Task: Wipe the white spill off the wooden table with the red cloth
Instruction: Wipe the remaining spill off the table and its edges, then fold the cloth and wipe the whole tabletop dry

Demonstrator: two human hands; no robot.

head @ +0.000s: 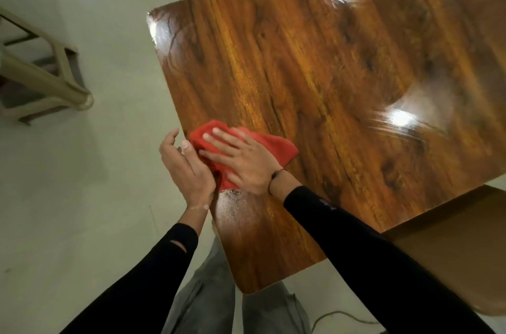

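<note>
Glossy wooden table [315, 73] fills the frame's centre and right over a pale floor [82, 196]. Your right hand [241, 161] presses flat, fingers spread, on the red cloth [282, 147] at the table's left edge. Your left hand [186, 169] stands cupped beside it, thumb touching cloth. White residue [232, 202] lies just below; sweeping outward could likely push it past the cupped hand onto the floor.

Right hand [243, 162] flat on red cloth [276, 146], table [315, 65] edge.
</note>
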